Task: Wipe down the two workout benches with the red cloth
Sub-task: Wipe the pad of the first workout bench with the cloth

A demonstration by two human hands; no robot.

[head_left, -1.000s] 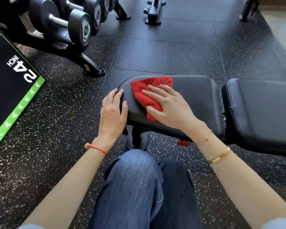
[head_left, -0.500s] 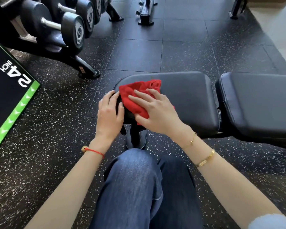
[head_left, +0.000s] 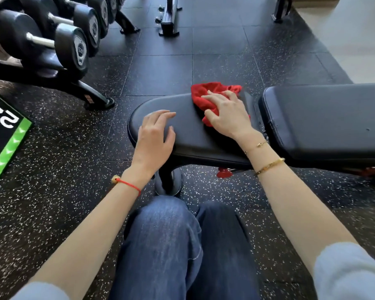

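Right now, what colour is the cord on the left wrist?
Red cord with a small gold bead, clearest in the head view.

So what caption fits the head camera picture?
Right hand presses the red cloth on the bench seat pad; left hand rests beside it.

We see a soft, nappy red cloth [head_left: 212, 98] bunched on the bench seat pad [head_left: 188, 126], whose black vinyl-like cover looks smooth with a dull sheen, as does the back pad [head_left: 325, 120]. The floor [head_left: 165, 68] is matt, white-speckled rubber, and the dumbbells [head_left: 52, 37] show matt black heads on bright metal handles.
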